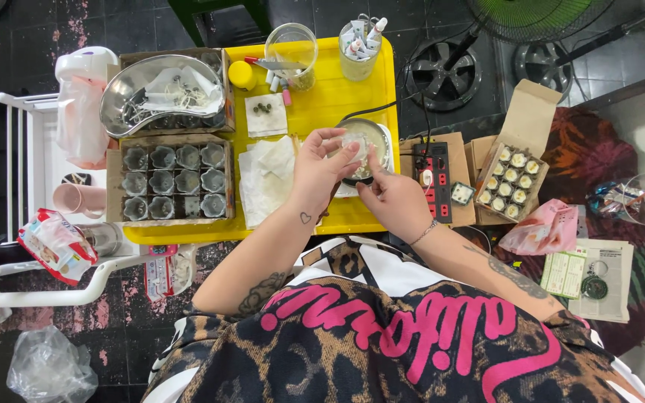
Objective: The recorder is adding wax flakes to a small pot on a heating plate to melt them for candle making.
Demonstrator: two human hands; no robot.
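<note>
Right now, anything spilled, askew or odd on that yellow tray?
Nothing spilled. The white paper sheets lie crumpled and overlapping on the yellow tray, and small tubes lie loose beside the clear cup. Both hands, left hand and right hand, hold a small clear piece over the metal bowl.

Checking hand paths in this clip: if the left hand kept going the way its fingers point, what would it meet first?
Probably the small clear cup its fingers already touch, over the round metal pot; the right hand is just beside. Depth is unclear.
</note>
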